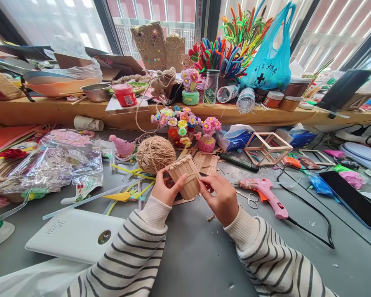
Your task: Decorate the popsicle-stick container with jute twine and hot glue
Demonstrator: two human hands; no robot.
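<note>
A small bucket made of flat wooden craft sticks (pixel 185 181), with twine wound round its rim, is tilted in front of me. My left hand (pixel 167 187) grips it from the left, thumb across the sticks. A thin strand of twine (pixel 192 177) crosses the bucket's side toward my right hand (pixel 219 196), whose thumb and fingers pinch at the bucket's right edge. The fingertips partly hide that strand's end. Just behind the bucket sits a large ball of twine (pixel 156 154). A pink glue gun (pixel 267 194) and small scissors (pixel 250 199) lie to the right of my right hand.
On the left lie a white box (pixel 74 235) and clear plastic packaging (pixel 58 161). A wooden stick frame (pixel 268 147), a black pen-like tool (pixel 238 161) and a phone (pixel 352 198) are at right. Behind runs a crowded wooden ledge (pixel 160 109). The glue gun's cable loops across the table.
</note>
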